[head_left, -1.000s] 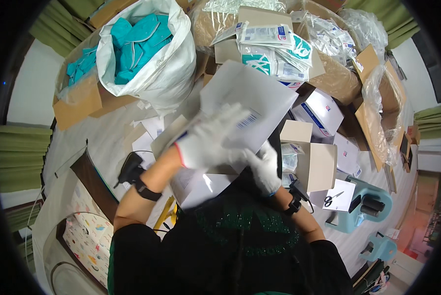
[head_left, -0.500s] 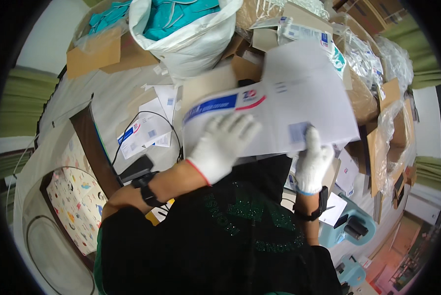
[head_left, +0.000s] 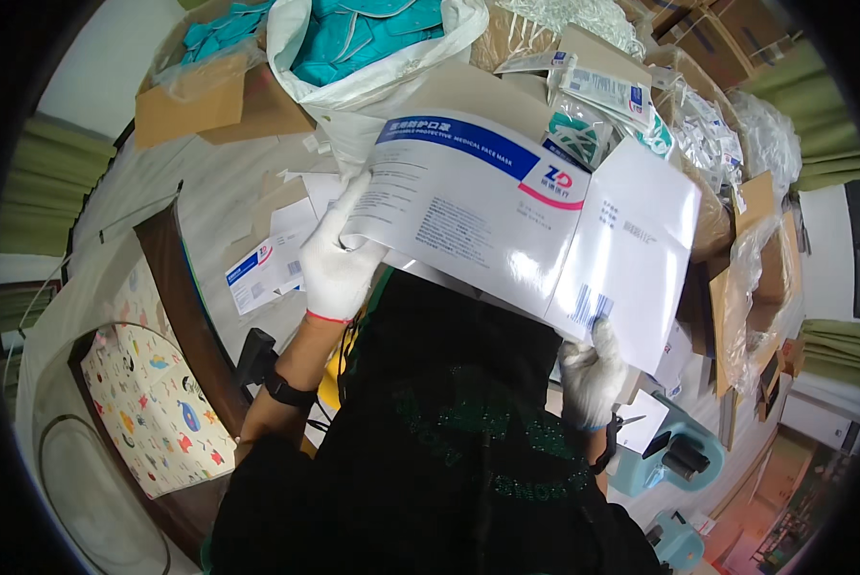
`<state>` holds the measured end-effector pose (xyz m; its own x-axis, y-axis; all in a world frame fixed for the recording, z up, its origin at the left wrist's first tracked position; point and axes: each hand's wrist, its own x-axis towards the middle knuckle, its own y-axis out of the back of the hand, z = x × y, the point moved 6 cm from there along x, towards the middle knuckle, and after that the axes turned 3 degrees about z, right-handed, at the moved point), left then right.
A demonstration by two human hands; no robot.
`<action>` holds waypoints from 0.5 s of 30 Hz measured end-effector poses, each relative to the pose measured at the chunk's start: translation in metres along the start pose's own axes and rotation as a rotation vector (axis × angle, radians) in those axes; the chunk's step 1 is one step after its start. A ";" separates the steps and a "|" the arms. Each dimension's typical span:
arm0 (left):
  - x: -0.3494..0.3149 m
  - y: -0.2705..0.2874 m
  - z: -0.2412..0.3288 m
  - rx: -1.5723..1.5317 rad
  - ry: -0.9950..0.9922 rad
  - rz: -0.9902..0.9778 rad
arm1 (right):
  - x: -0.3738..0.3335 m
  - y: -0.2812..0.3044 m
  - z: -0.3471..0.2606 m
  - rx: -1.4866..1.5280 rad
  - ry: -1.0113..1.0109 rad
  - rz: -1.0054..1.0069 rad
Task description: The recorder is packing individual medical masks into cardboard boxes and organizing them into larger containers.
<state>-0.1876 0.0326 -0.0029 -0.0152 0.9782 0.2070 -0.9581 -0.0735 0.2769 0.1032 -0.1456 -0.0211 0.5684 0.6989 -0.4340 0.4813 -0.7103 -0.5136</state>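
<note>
A white printed carton (head_left: pixel 478 206) with a blue band and a pink curved stripe spreads out in front of me, partly unfolded, its flaps standing away on the far side and right. At its left edge my left hand (head_left: pixel 339 268), in a white knitted glove, is closed with fingers behind the card. My right hand (head_left: pixel 591 372), gloved too, pinches the lower edge below a barcode with the thumb on top. Several flat cartons of the same print (head_left: pixel 267 264) lie on the floor to the left.
A white sack (head_left: pixel 291 57) of teal pieces stands at the back, beside a cardboard box (head_left: pixel 190 107). Open boxes with clear plastic bags (head_left: pixel 760 287) line the right side. Silver packets (head_left: pixel 602 86) lie behind the carton. Pale blue stools (head_left: pixel 703 446) stand at lower right.
My left hand has gone from lying over the carton's face to gripping its left edge. The carton has tilted, its right side lower, and my right hand has come down slightly with it.
</note>
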 end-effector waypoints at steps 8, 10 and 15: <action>0.002 -0.007 -0.007 0.162 0.136 -0.005 | -0.005 0.002 -0.005 -0.245 -0.081 0.000; 0.006 -0.004 -0.015 0.166 0.123 0.004 | -0.004 0.000 -0.007 -0.278 -0.096 -0.024; 0.001 -0.012 -0.061 -0.224 0.432 0.001 | -0.005 0.006 -0.006 -0.454 -0.070 -0.044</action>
<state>-0.1935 0.0465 -0.0638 -0.0878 0.9728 -0.2144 -0.9953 -0.0769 0.0584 0.1078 -0.1538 -0.0176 0.5021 0.7219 -0.4762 0.7564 -0.6335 -0.1628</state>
